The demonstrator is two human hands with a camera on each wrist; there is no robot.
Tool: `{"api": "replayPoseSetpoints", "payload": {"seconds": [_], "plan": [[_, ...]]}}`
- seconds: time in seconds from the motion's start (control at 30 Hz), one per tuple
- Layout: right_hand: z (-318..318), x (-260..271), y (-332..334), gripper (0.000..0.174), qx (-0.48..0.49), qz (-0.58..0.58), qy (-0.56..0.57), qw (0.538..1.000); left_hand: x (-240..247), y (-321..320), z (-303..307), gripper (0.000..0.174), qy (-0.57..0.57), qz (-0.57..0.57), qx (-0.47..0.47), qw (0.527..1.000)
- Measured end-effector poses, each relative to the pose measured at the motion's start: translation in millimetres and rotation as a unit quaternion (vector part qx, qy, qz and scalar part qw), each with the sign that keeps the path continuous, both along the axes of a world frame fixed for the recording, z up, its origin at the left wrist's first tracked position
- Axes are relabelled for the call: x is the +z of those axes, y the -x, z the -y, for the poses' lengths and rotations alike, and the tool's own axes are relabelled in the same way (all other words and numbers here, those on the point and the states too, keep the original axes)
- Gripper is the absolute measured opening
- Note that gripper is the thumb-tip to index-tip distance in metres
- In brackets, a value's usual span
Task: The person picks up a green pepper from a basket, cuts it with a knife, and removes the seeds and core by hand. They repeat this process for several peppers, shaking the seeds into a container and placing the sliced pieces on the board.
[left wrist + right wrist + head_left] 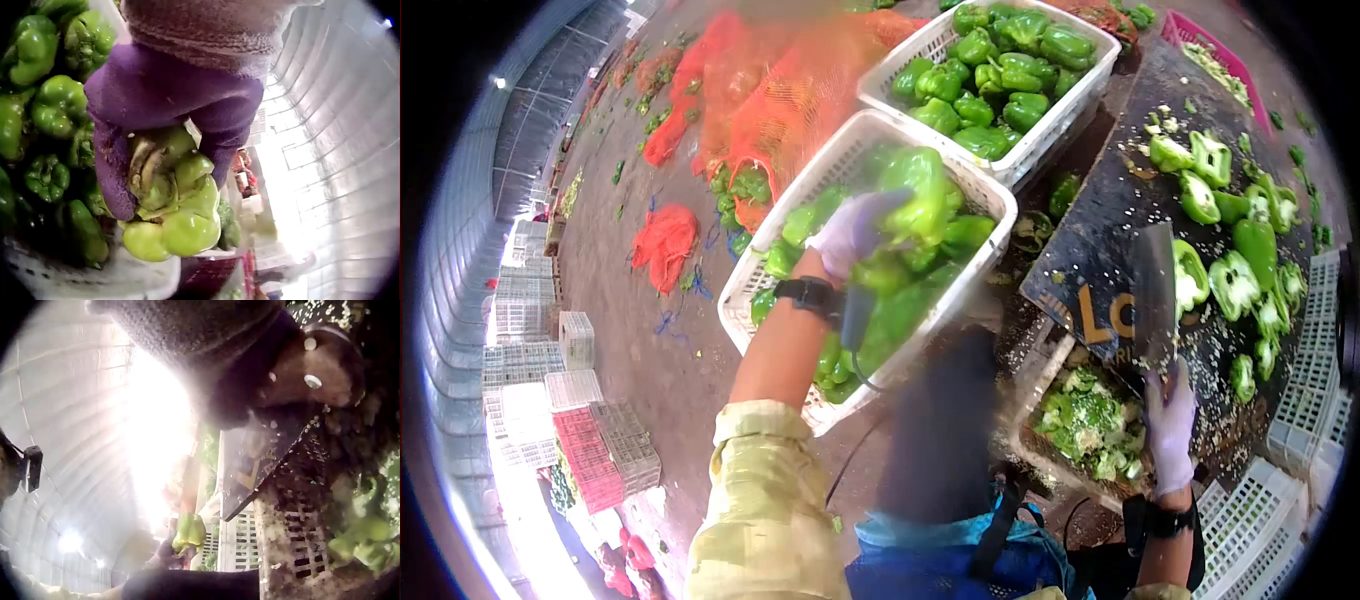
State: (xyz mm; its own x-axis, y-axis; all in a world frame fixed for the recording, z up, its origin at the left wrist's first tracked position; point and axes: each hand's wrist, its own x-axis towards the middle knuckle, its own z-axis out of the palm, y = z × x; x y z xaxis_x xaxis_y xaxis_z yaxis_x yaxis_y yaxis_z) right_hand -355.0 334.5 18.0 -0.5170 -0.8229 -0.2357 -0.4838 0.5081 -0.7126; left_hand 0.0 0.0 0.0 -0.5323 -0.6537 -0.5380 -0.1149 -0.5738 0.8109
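My left hand (850, 235), in a purple glove, holds a green bell pepper (917, 192) over a white crate (735, 300) of whole peppers. In the left wrist view, thumb and fingers span that pepper (187, 225), with its brownish stem end facing the palm. My right hand (1170, 435), also gloved, grips a cleaver at the near edge of a black board (1090, 240). The broad blade (1156, 285) points away over the board. In the right wrist view the riveted wooden handle (331, 369) shows in the dark grip. Cut-open peppers (1235, 285) lie right of the blade.
Another white crate (1050, 125) of whole peppers stands behind the first. Below the board, a crate (1085, 420) holds pepper scraps. Orange net sacks (800, 105) lie on the floor at the back left. White crates (1250, 520) stand at the right.
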Motion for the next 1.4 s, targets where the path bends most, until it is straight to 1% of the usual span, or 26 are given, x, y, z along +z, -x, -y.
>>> {"api": "replayPoseSetpoints", "payload": {"seconds": [0.07,0.1,0.17,0.2,0.27,0.33,0.37,0.47,0.5,0.6,0.7,0.73,0.77,0.8,0.87,0.9,0.93,0.97,1.0,1.03,1.07,1.17,1.2,1.3,1.33,1.4], "plan": [[10,-14,11,0.035,0.011,-0.055,-0.006,0.998,8,25,-1,0.036,-0.011,-0.083,0.022,0.996],[-11,12,-5,0.036,-0.001,-0.023,0.063,0.998,49,25,-29,0.035,-0.011,-0.099,0.013,0.995],[-36,1,4,0.039,0.005,-0.139,0.075,0.987,74,45,-47,0.034,-0.071,-0.131,-0.004,0.989],[-42,14,10,0.04,-0.012,-0.103,0.045,0.994,102,66,-68,0.035,-0.052,-0.124,-0.025,0.991],[-48,38,12,0.04,-0.022,-0.14,-0.021,0.99,107,94,-86,0.036,-0.085,-0.13,-0.033,0.987],[-62,51,16,0.035,-0.03,-0.155,-0.056,0.986,106,122,-102,0.038,-0.129,-0.134,-0.052,0.981],[-76,32,26,0.031,-0.024,-0.169,0.027,0.985,104,138,-112,0.038,-0.127,-0.145,-0.082,0.978],[-93,53,18,0.027,-0.042,-0.099,0.06,0.992,82,183,-151,0.037,-0.156,-0.121,-0.097,0.975],[-99,54,16,0.026,-0.075,-0.022,0.079,0.994,67,197,-164,0.034,-0.147,-0.142,-0.108,0.973],[-107,73,6,0.028,-0.072,0.019,0.074,0.995,25,228,-214,0.037,-0.215,-0.206,-0.008,0.955],[-109,82,-5,0.028,-0.088,0.07,0.058,0.992,4,237,-241,0.04,-0.248,-0.151,0.052,0.955],[-108,88,-8,0.028,-0.101,0.107,0.042,0.988,5,237,-239,0.042,-0.229,-0.149,0.021,0.962],[-110,83,-5,0.03,-0.064,0.028,0.029,0.997,6,233,-235,0.045,-0.21,-0.147,-0.01,0.966],[-110,83,-7,0.031,-0.062,0.024,0.03,0.997,2,225,-228,0.051,-0.08,-0.131,-0.126,0.98],[-108,85,-11,0.034,-0.066,0.035,0.03,0.997,-6,210,-213,0.067,0.228,-0.086,-0.284,0.927],[-109,84,-12,0.034,-0.069,0.047,0.06,0.995,27,217,-217,0.071,0.051,0.014,-0.206,0.977],[-107,97,-13,0.035,-0.09,0.064,0.016,0.994,61,223,-221,0.076,-0.123,0.099,-0.06,0.986],[-106,108,-14,0.035,-0.11,0.081,-0.027,0.99,59,221,-220,0.078,0.127,0.163,-0.129,0.97],[-119,63,-4,0.034,-0.105,-0.006,0.067,0.992,54,214,-218,0.079,0.368,0.213,-0.189,0.885],[-119,65,-4,0.032,-0.105,-0.011,0.092,0.99,55,209,-218,0.081,0.582,0.244,-0.236,0.739],[-121,65,-2,0.031,-0.113,-0.009,0.07,0.991,58,209,-214,0.087,0.68,0.288,-0.317,0.595],[-119,73,-1,0.028,-0.144,0.052,0.041,0.987,38,230,-200,0.094,0.793,0.226,-0.399,0.401],[-119,73,-1,0.028,-0.145,0.056,0.046,0.987,36,240,-194,0.098,0.806,0.174,-0.385,0.415],[-120,66,1,0.028,-0.136,0.047,0.064,0.987,31,256,-183,0.093,0.782,0.161,-0.427,0.424],[-119,72,-1,0.028,-0.143,0.068,0.054,0.986,54,257,-191,0.088,0.742,0.171,-0.466,0.45],[-116,79,-2,0.029,-0.156,0.089,0.019,0.984,42,255,-205,0.086,0.693,0.229,-0.407,0.549]]}}
